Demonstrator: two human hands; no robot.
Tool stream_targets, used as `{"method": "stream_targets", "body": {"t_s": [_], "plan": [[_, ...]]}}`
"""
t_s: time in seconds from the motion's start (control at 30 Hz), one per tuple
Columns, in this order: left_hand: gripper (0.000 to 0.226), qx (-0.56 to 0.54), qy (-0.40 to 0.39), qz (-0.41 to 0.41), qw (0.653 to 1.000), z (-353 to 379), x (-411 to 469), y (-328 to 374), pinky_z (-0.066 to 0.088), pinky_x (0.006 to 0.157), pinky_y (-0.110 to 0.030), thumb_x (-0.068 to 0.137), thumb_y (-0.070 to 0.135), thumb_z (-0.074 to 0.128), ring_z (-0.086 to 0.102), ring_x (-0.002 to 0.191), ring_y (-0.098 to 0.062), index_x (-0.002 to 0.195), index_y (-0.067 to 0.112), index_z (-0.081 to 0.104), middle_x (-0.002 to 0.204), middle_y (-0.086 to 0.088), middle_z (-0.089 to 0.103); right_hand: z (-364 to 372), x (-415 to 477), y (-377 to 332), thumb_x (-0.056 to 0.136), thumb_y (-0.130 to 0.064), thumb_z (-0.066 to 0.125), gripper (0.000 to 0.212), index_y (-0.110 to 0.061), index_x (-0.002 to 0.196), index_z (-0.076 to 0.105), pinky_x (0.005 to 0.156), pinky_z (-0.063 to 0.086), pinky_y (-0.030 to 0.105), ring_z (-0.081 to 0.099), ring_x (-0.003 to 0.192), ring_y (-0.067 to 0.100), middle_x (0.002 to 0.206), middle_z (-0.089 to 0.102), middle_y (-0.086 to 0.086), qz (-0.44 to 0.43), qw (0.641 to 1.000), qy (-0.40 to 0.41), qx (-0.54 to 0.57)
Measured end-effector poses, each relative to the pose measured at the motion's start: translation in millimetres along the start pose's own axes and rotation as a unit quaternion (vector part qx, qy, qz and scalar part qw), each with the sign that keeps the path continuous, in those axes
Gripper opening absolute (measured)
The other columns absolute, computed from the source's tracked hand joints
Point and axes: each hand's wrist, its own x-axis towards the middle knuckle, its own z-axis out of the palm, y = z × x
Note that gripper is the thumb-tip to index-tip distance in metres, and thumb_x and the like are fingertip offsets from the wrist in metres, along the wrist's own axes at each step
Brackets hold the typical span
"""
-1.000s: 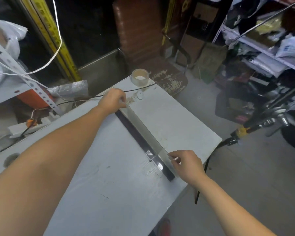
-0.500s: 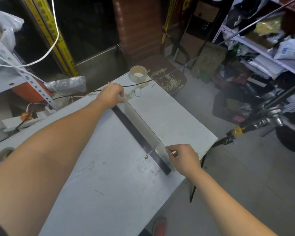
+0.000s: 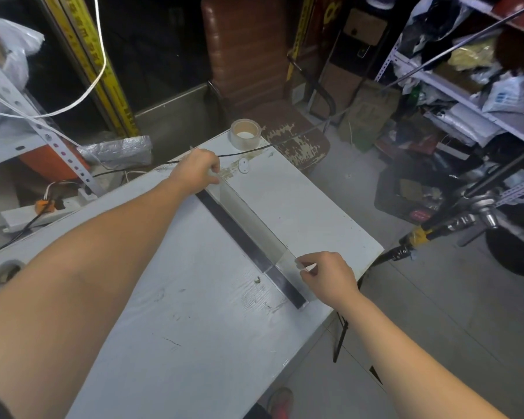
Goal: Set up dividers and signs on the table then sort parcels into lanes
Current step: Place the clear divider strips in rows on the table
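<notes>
Hands [image 3: 195, 170] [image 3: 330, 278] at opposite divider [image 3: 254, 225] ends

Clear upright plastic divider strip [image 3: 256, 226]: far end was hidden under the left hand [image 3: 195, 170]; the right hand [image 3: 330, 275] covered its near end.
Thin black cable [image 3: 236, 153]: ran out of sight behind the left hand.
Red shoe [image 3: 280, 403]: was cut off by the bottom edge.
Yellow post lettering [image 3: 115, 95]: was too blurred to read.

A worn brown chair [image 3: 245, 55] stands near cluttered metal shelves [image 3: 436, 83], a white power strip [image 3: 28, 214] at left.
</notes>
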Motion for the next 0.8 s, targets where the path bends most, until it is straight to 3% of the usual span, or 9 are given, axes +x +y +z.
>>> {"method": "stream_targets", "body": {"t_s": [0.43, 0.63, 0.8], "plan": [[0.045, 0.031, 0.020, -0.008, 0.999, -16.5, -19.4, 10.8, 0.048, 0.097, -0.040, 0.085, 0.025, 0.077, 0.053, 0.119, -0.026, 0.126, 0.013, 0.063, 0.128, -0.006, 0.060, -5.6, -4.2, -3.2, 0.090, -0.029, 0.063, 0.045, -0.024, 0.135, 0.059, 0.081, 0.048, 0.027, 0.062, 0.103, 0.013, 0.125, 0.065, -0.008, 0.005, 0.999, -0.033, -0.013], [0.045, 0.083, 0.031, -0.057, 0.994, -30.1, -63.5, 17.6, 0.052, 0.082, -0.043, 0.091, 0.035, 0.064, 0.057, 0.110, -0.031, 0.130, 0.013, 0.057, 0.121, -0.010, 0.061, -11.4, -15.8, -23.2, 0.094, -0.022, 0.058, 0.056, -0.024, 0.148, 0.042, 0.090, 0.050, 0.035, 0.053, 0.122, 0.022, 0.134, 0.057, 0.000, -0.066, 0.994, 0.003, -0.082], [0.050, 0.148, -0.004, -0.154, 0.977, -47.6, -130.6, 27.2, 0.050, 0.081, -0.042, 0.089, 0.038, 0.063, 0.055, 0.114, -0.032, 0.131, 0.012, 0.053, 0.125, -0.011, 0.057, -16.4, -33.9, -61.6, 0.093, -0.021, 0.059, 0.053, -0.022, 0.144, 0.046, 0.087, 0.051, 0.039, 0.050, 0.121, 0.027, 0.132, 0.056, 0.003, -0.141, 0.980, 0.005, -0.140]]}}
